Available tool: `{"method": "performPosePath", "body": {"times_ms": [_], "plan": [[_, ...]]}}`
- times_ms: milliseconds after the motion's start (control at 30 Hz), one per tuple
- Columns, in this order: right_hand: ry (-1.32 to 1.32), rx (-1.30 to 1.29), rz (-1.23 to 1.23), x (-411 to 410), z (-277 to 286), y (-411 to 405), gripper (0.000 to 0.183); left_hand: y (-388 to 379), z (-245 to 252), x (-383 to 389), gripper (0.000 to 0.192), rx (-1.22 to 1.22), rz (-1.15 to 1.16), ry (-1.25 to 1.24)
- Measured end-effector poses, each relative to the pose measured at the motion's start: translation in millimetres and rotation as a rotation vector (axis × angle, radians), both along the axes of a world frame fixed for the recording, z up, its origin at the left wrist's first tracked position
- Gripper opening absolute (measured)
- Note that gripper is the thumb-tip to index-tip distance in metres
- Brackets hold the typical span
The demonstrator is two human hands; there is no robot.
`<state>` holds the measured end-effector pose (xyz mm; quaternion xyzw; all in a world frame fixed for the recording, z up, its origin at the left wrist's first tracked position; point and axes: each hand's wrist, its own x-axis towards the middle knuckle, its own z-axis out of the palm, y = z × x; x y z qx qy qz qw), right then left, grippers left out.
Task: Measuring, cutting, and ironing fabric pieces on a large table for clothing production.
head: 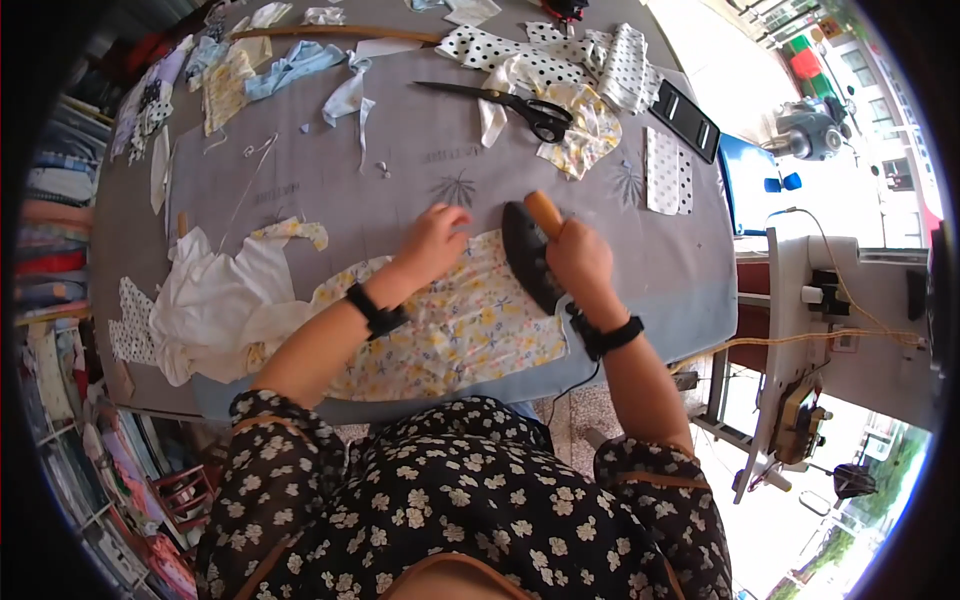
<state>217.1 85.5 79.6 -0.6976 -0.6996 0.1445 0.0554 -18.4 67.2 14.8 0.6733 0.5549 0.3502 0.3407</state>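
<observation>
My right hand (581, 259) is closed around the wooden handle of a dark clothes iron (525, 251), whose body lies at the right edge of a yellow floral cloth (465, 322). Over the upper edge of that cloth is my left hand (435, 244), fingers somewhat curled and apart, holding nothing. Whether it touches the cloth cannot be told. The floral cloth spreads along the near side of the table, and a crumpled white garment (217, 292) with floral trim adjoins it on the left. Large black scissors (517, 105) lie beyond my hands, partly on floral and white scraps.
The covered table (375, 195) bears blue scraps (296, 67), black-dotted white cloth (517, 56) and a long wooden stick (337, 31) at its far side. A black tray-like object (686, 120) lies at the far right. Stacked fabrics (56, 217) stand left; a sewing machine (796, 424) stands right.
</observation>
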Motion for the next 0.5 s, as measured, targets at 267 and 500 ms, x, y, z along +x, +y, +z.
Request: {"method": "performPosePath", "body": {"times_ms": [267, 500], "plan": [[-0.025, -0.072, 0.006, 44.1, -2.6, 16.3, 0.022, -110.7, 22.9, -146.7, 0.038, -0.039, 0.075, 0.54], [-0.17, -0.304, -0.018, 107.3, 28.6, -57.0, 0.021, -161.1, 18.7, -193.7, 0.025, -0.055, 0.171, 0.653]]}}
